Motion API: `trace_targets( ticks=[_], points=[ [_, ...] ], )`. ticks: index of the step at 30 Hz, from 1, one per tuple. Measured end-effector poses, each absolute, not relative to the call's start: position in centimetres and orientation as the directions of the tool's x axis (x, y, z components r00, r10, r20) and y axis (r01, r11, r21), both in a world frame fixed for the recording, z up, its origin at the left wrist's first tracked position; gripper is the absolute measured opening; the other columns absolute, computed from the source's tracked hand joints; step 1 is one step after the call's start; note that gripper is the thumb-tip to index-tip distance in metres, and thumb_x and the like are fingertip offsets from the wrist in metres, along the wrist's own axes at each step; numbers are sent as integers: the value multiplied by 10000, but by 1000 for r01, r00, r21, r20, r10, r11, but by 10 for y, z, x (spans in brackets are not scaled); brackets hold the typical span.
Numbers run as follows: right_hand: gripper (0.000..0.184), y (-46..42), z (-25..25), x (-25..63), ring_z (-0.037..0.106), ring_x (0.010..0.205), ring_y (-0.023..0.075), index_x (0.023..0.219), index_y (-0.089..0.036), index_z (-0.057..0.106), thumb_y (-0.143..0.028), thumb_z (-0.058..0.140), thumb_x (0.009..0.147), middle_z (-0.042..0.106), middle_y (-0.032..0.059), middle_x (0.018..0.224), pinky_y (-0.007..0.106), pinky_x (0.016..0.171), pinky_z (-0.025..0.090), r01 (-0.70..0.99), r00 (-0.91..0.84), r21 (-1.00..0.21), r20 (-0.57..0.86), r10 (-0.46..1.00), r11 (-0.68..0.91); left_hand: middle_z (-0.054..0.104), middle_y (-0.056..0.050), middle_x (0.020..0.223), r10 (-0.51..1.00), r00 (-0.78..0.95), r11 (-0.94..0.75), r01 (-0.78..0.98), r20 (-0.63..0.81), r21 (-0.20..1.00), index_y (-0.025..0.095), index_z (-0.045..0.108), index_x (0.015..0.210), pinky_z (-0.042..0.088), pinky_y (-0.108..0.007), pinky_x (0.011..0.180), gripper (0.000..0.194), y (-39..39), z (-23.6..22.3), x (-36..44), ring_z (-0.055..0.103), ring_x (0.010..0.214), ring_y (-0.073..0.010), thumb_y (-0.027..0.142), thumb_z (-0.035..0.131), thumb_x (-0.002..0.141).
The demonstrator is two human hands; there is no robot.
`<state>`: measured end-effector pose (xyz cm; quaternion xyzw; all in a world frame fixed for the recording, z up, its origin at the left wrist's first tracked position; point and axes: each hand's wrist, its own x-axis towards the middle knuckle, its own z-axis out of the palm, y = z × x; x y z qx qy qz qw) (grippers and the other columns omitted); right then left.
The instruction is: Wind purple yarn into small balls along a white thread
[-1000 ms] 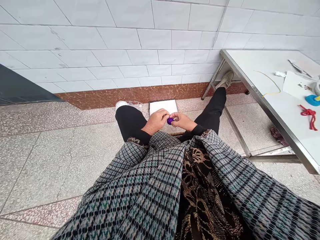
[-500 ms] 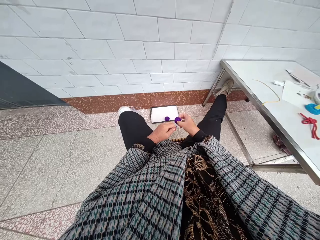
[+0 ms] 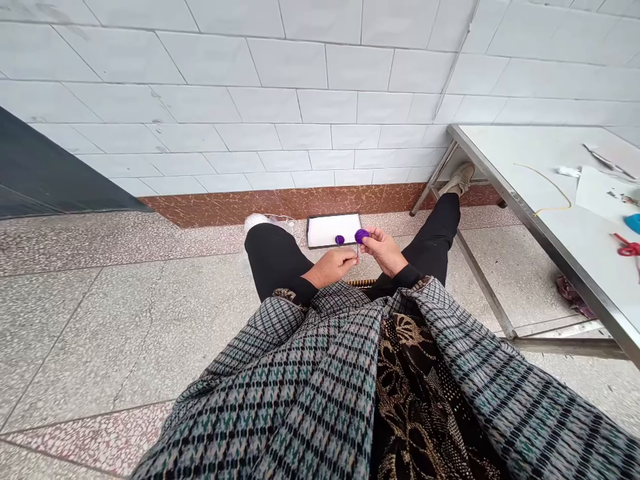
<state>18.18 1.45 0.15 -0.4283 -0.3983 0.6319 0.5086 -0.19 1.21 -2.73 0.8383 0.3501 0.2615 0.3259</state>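
Observation:
Between the thumb and fingers of my right hand (image 3: 385, 251) is a small purple ball of yarn (image 3: 361, 235). A dark strand of yarn (image 3: 357, 251) runs down from it to my left hand (image 3: 333, 266), whose fingers are pinched together on the strand. Just beyond my hands, a shallow white tray (image 3: 323, 229) with a dark rim stands low in front of me. Inside it, near the front rim, lies a second purple ball (image 3: 340, 239).
A steel-framed table (image 3: 500, 150) stands at the right, bearing a yellow cord (image 3: 553, 180), a red knotted cord (image 3: 629, 249), papers and a blue item (image 3: 633, 222). Ahead is a tiled wall (image 3: 300, 107). Dark cloth (image 3: 573, 293) shows below the table.
The view has shifted slightly, moving the scene right and a little down. My hands are slightly further apart vertically, and more of the strand between them shows.

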Motion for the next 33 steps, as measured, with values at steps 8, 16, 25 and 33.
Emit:
trace_targets(
  ticks=[8, 16, 25, 33],
  points=[
    [227, 13, -12, 180, 517, 549, 83, 807, -178, 611, -154, 731, 616, 618, -54, 667, 220, 525, 405, 151, -263, -965, -250, 932, -217, 621, -47, 836, 768, 553, -607, 470, 322, 641, 199, 622, 834, 486, -307, 796, 219, 13, -11, -11, 590, 805, -190, 258, 470, 980],
    [387, 9, 10, 185, 598, 603, 98, 928, -194, 618, -270, 849, 628, 671, -28, 740, 259, 635, 544, -318, -388, -873, -236, 891, -370, 636, -31, 786, 881, 402, -421, 425, 250, 801, 181, 600, 807, 500, -301, 762, 204, 18, -27, -11, 592, 758, -179, 270, 491, 956],
    [318, 16, -11, 182, 572, 546, 79, 826, -188, 591, -220, 833, 621, 636, -51, 689, 228, 558, 504, -79, -191, -973, -201, 961, -219, 621, -47, 810, 714, 635, -642, 425, 296, 638, 197, 611, 781, 486, -309, 783, 243, 8, -7, -7, 590, 801, -192, 249, 477, 975],
    [305, 4, 9, 184, 583, 547, 80, 867, -175, 661, -187, 824, 610, 677, -40, 718, 229, 570, 512, -119, -539, -916, -266, 799, -384, 599, -28, 779, 841, 436, -503, 409, 321, 762, 185, 596, 787, 495, -307, 777, 218, 18, -13, -19, 585, 765, -178, 259, 504, 970]
  ],
)
